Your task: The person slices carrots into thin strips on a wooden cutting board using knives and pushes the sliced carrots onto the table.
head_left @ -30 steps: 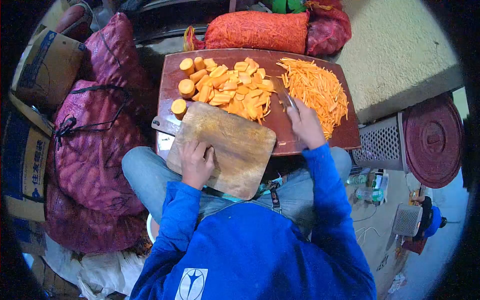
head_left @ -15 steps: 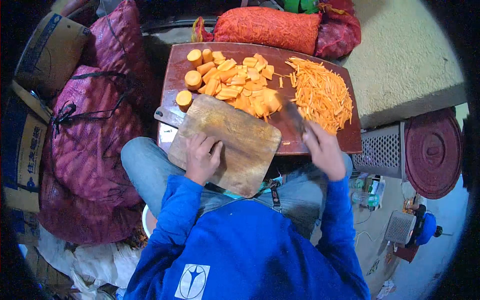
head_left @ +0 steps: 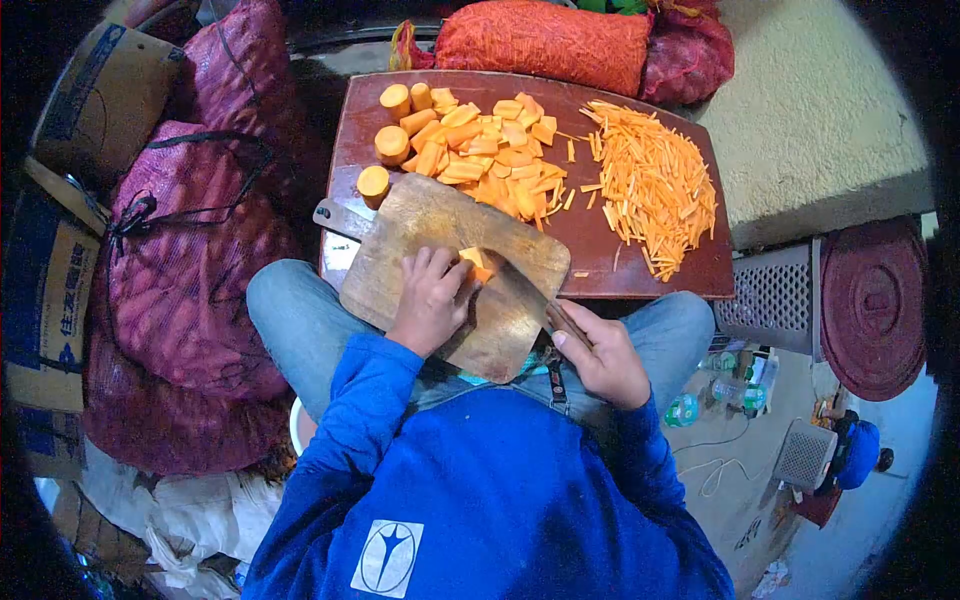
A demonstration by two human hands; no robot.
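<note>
My left hand (head_left: pixel 432 302) rests on the wooden cutting board (head_left: pixel 410 215), its fingers curled against an orange carrot piece (head_left: pixel 477 262). My right hand (head_left: pixel 608 358) is closed around the handle of a knife (head_left: pixel 522 284), whose blade lies across the board beside the carrot piece. Beyond the board, a heap of cut carrot slices (head_left: pixel 490 143) spreads over the red-brown table (head_left: pixel 640 287). Several thick carrot chunks (head_left: pixel 392 145) stand to its left. Farther right is a pile of carrot strips (head_left: pixel 655 190).
Red mesh sacks (head_left: pixel 195 260) are stacked on the left beside cardboard boxes (head_left: pixel 85 110). A filled orange-red bag (head_left: pixel 545 48) lies behind the table. A pale wall ledge (head_left: pixel 810 130) runs along the right, near a grey perforated crate (head_left: pixel 770 290) and a dark red lid (head_left: pixel 872 305).
The knife has come from over the table at the right down onto the board. A carrot piece now sits under my left fingers, which have shifted right.
</note>
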